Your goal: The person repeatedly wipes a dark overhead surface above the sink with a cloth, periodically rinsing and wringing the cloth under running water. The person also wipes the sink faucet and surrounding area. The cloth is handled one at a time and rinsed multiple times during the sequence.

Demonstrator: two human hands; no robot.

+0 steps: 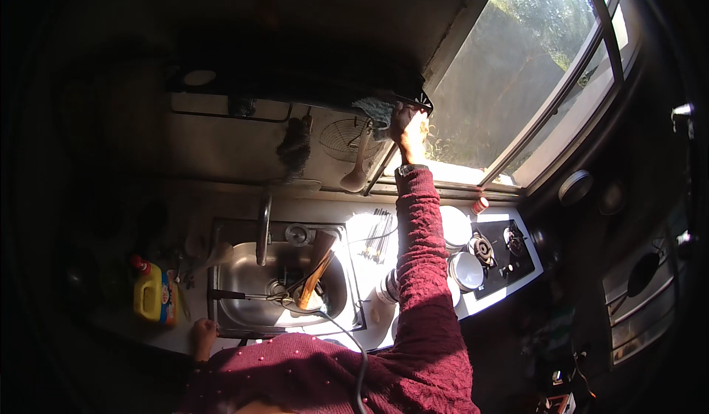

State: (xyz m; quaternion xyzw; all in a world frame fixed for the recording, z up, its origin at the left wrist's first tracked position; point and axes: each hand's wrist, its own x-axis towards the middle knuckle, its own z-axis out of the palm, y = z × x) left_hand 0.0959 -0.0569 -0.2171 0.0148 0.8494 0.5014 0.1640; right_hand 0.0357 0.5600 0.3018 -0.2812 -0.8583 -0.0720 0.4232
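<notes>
My right arm reaches up and forward, and my right hand [411, 123] is at the right end of a dark wall shelf [332, 90]. A grey-blue cloth [376, 110] bunches out from the left side of that hand, pressed near the shelf's lower edge. The fingers are partly hidden by glare and shadow. Low at the left, my left hand [205, 333] rests at the counter's front edge, just beside the sink's near left corner. Its fingers look curled, but shadow hides whether anything is in them.
Below the shelf hang a ladle [357, 176], a wire skimmer [346, 140] and a dark brush-like thing [295, 142]. The steel sink [238, 309] holds wooden and metal utensils. A yellow detergent jug [152, 297], stacked white bowls [465, 271] and a gas hob [501, 256] stand along the counter.
</notes>
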